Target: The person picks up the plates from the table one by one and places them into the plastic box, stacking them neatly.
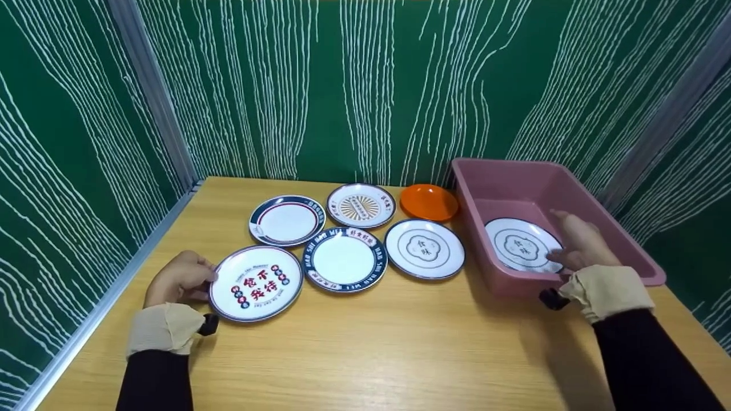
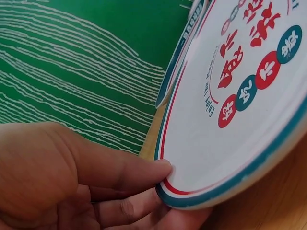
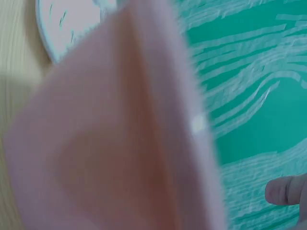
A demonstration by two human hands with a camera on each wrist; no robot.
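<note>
My left hand [image 1: 180, 278] pinches the rim of a white plate [image 1: 255, 284] with red characters, at the table's left. In the left wrist view the thumb [image 2: 139, 170] lies on top of that rim and the fingers are underneath. My right hand [image 1: 585, 242] is over the near side of a pink plastic basin [image 1: 508, 177], thumb and fingers spread apart. Just left of it, inside the basin, is a white plate [image 1: 508, 251] with a grey flower-shaped emblem, its lower edge hidden by the basin's front rim. The right wrist view shows only the thumb [image 3: 283, 191].
Between left hand and basin lie a blue-rimmed plate [image 1: 345, 260], an emblem plate [image 1: 425, 249], a dark-banded plate [image 1: 287, 221], a sunburst plate [image 1: 361, 205] and an orange dish [image 1: 428, 202]. Green panels [image 1: 422, 85] with white lines enclose the wooden table [image 1: 365, 354].
</note>
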